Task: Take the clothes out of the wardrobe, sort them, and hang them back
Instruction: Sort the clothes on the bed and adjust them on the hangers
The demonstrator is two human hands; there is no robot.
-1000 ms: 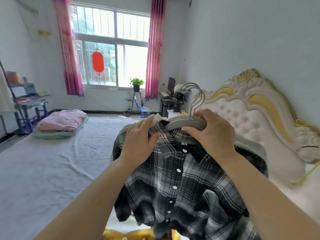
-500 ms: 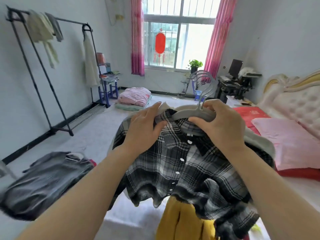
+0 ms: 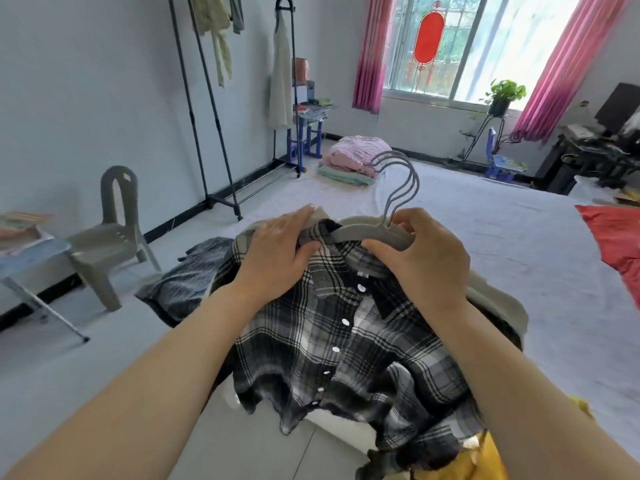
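**Plaid shirt up on its hanger, rack waiting across the room**

We have the black-and-white plaid shirt (image 3: 346,341) held out in front of us, and it is our landmark for everything else. Our right hand (image 3: 426,261) is clenched around the neck of the bundled grey hangers (image 3: 377,233), three hooks fanning up just above the shirt's collar. Our left hand (image 3: 277,258) lies over the shirt's left shoulder, fingers curled down and pinching cloth against the hanger arm. A pale garment (image 3: 498,303) peeks out behind the shirt on its right side, and something yellow (image 3: 485,459) hangs below its hem.

Beyond the shirt to the upper left stands the black clothes rack (image 3: 214,126), a few light garments (image 3: 280,74) on it. A dark grey garment (image 3: 187,278) lies on the bed (image 3: 519,254) just left of the shirt; folded pink bedding (image 3: 356,154) sits well beyond the hooks.

The job here, as we read it, is seating that shoulder squarely on the hanger arm. We want the collar centred under the hooks and the fabric smoothed outward, not bunched. Keep the right hand firm so the stacked hangers do not splay apart, and watch the hidden garments behind, which could slip off.
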